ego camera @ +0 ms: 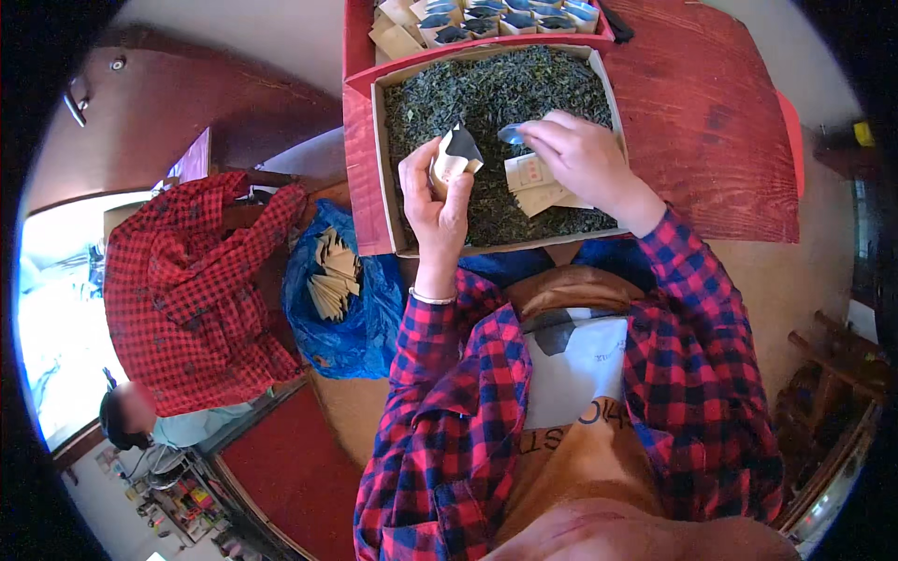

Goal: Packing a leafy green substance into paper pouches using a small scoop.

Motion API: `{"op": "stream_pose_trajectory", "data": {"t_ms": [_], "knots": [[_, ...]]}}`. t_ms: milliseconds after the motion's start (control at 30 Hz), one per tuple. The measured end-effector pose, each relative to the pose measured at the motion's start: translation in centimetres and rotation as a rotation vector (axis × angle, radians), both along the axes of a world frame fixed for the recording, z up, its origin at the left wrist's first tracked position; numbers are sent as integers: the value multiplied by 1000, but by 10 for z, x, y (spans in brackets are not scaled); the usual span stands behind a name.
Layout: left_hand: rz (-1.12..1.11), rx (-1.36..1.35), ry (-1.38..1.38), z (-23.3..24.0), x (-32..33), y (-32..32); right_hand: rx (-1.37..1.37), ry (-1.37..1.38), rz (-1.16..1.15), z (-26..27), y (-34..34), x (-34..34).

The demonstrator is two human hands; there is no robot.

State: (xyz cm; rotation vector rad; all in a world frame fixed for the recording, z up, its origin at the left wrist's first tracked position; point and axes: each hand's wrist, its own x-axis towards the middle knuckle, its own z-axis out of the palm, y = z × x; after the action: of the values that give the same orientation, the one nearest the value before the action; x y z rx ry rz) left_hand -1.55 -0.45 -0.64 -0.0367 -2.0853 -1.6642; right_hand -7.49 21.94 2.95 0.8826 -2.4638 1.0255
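A shallow cardboard box (382,161) full of dark dried leaves, like loose tea (491,84), lies before me. Over its left part, my left hand (438,203) grips a small paper packet (449,163) whose dark-lined mouth gapes upward. My right hand (579,158) pinches a small shiny scoop or spoon (512,134) just right of the packet, above the leaves; its exact shape is partly hidden by the fingers. Below that hand, several flat paper packets (537,189) with printing rest on the leaves. Beyond the box, a red tray (358,42) holds rows of upright packets (484,24) with open tops.
The red wooden table (701,126) extends to the right. Left of me, a blue plastic bag (302,343) contains many paper packets (335,277). A red checked garment (203,280) hangs farther left. Another person (130,417) is at the lower left. A wooden stool or chair (835,357) stands at right.
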Motion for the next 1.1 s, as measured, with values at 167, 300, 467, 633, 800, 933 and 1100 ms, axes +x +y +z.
{"op": "stream_pose_trajectory", "data": {"t_ms": [167, 300, 467, 633, 800, 933, 1100], "knots": [[-25, -38, 15, 1, 1, 2, 60, -198, 89, -29, -21, 2], [-26, -63, 10, -1, 3, 0, -23, -284, 79, -27, -28, 6], [-58, -136, 42, 3, 2, 0, -191, -662, 24, -33, -22, -1], [-25, -230, 40, 5, 2, 1, -369, -897, 30, -34, -14, -8], [-24, -291, 58, 3, -2, 3, -506, -909, -68, -4, 13, -9], [-16, -356, 69, 3, -2, 3, -627, -888, -101, 15, 27, -6], [-8, -433, 87, 0, -3, 4, -653, -708, -52, 37, 19, 8]]}}
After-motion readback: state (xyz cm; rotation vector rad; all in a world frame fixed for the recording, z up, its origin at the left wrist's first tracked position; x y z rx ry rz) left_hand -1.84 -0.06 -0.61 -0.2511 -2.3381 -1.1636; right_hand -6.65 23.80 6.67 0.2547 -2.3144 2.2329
